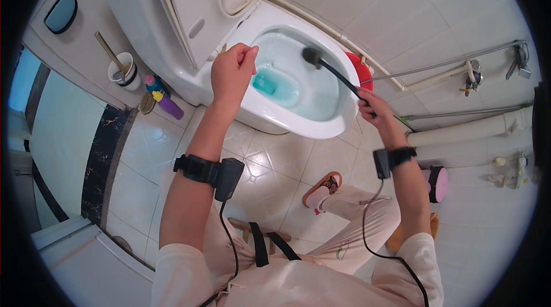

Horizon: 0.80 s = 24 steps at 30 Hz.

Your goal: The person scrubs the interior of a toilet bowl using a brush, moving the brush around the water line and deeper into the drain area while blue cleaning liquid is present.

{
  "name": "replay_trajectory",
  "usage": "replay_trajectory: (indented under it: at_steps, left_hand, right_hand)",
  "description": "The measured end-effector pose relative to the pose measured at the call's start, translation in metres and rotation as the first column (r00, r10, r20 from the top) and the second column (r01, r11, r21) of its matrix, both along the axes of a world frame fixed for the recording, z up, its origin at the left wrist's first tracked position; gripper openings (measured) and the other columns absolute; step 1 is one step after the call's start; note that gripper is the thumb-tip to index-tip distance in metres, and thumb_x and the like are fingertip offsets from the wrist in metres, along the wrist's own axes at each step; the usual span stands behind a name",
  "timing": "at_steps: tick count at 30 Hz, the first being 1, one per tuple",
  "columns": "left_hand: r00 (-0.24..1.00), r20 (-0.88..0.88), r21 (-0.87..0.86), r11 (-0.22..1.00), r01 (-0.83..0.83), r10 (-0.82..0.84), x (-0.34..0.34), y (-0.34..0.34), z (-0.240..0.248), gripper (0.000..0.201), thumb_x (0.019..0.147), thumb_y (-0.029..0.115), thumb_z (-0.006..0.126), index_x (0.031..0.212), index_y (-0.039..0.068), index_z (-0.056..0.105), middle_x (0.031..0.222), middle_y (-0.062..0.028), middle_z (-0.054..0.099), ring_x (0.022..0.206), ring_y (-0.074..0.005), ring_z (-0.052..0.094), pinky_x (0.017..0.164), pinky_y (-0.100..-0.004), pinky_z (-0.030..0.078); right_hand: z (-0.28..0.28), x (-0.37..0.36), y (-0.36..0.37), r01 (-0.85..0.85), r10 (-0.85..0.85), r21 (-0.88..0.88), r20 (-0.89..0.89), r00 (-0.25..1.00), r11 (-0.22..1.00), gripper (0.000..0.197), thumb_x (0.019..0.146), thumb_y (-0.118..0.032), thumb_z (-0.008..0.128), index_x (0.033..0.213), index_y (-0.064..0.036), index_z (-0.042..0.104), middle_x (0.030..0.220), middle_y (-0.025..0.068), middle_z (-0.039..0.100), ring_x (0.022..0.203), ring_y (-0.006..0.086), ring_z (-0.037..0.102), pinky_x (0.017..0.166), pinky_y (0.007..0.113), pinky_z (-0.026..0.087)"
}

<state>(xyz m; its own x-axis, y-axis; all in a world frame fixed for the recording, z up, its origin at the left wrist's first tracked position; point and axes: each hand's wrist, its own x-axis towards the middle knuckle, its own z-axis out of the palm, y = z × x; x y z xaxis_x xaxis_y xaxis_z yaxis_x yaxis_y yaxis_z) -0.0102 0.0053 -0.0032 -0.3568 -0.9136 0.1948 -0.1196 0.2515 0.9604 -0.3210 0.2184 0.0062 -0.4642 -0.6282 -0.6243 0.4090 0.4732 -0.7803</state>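
Note:
A white toilet bowl (338, 126) stands in front of me with its lid (198, 3) and seat raised. Blue-green water (275, 86) lies in the bottom of the bowl. My right hand (374, 107) is wrapped round the black handle of a toilet brush (338, 73). The brush's dark head is against or just above the bowl's inner wall, on the far side; contact cannot be told. Over the bowl's left rim my left hand (235, 74) is raised, its fingers curled closed, with nothing visible in them.
Left of the toilet stand a white brush holder (124, 72) with a gold handle, a purple bottle (167, 106) with a yellow cap and a brown scrub brush (147, 104). A red basin (360, 70) sits behind the bowl. Pipes and a tap (473, 79) run along the right wall.

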Motion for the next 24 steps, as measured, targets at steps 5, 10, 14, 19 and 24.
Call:
replay_trajectory:
  at_steps: [5, 10, 14, 19, 24]
  left_hand:
    - [0.999, -0.006, 0.017, 0.999, 0.032, -0.032, -0.002, 0.000, -0.002, 0.023, 0.088, 0.021, 0.056, 0.076, 0.001, 0.059, 0.054, 0.0000, 0.054, 0.048, -0.0044, 0.044, 0.045, -0.0199, 0.035]
    - [0.998, -0.053, 0.025, 0.999, 0.034, -0.033, -0.002, 0.001, 0.004, 0.023, 0.088, 0.021, 0.056, 0.078, 0.001, 0.059, 0.054, -0.0003, 0.054, 0.047, -0.0046, 0.044, 0.046, -0.0199, 0.035]
    - [0.999, -0.006, 0.012, 0.999, 0.031, -0.031, -0.003, 0.003, 0.004, 0.024, 0.087, 0.023, 0.056, 0.075, 0.002, 0.059, 0.052, -0.0027, 0.056, 0.047, -0.0117, 0.050, 0.049, -0.0268, 0.037]
    - [0.999, 0.016, 0.005, 0.999, 0.036, -0.036, 0.004, 0.000, -0.001, 0.022, 0.088, 0.020, 0.057, 0.079, 0.001, 0.060, 0.055, -0.0006, 0.055, 0.048, -0.0046, 0.044, 0.046, -0.0199, 0.035]
    - [0.999, -0.005, 0.019, 0.999, 0.043, -0.043, 0.001, 0.000, -0.003, 0.022, 0.088, 0.020, 0.057, 0.078, 0.001, 0.059, 0.055, -0.0005, 0.055, 0.048, -0.0046, 0.044, 0.046, -0.0200, 0.035]
  right_hand:
    - [-0.016, 0.038, -0.091, -0.169, 0.171, -0.032, 0.081, 0.982, 0.985, 0.022, 0.087, -0.013, 0.055, 0.109, -0.0102, 0.054, 0.065, -0.0008, 0.044, 0.044, 0.0029, 0.031, 0.037, 0.017, 0.022]
    - [-0.014, 0.002, -0.054, -0.083, 0.080, 0.107, 0.034, 0.996, 0.991, 0.022, 0.085, -0.016, 0.058, 0.107, -0.0110, 0.057, 0.065, -0.0013, 0.046, 0.043, 0.0016, 0.029, 0.037, 0.016, 0.022]
    - [0.023, -0.022, 0.021, -0.079, 0.090, 0.216, -0.040, 0.995, 0.973, 0.020, 0.087, -0.017, 0.056, 0.107, -0.0133, 0.058, 0.063, -0.0016, 0.046, 0.042, 0.0014, 0.030, 0.035, 0.016, 0.022]
    - [0.038, -0.014, 0.010, -0.092, 0.131, 0.283, -0.121, 0.984, 0.955, 0.021, 0.087, -0.018, 0.054, 0.107, -0.0131, 0.057, 0.063, -0.0024, 0.047, 0.042, 0.0020, 0.033, 0.035, 0.016, 0.022]
    - [0.010, 0.033, -0.067, -0.378, 0.479, 0.295, -0.543, 0.689, 0.878, 0.026, 0.085, -0.013, 0.054, 0.109, -0.0114, 0.061, 0.064, 0.0052, 0.054, 0.046, 0.0125, 0.047, 0.038, 0.025, 0.034]
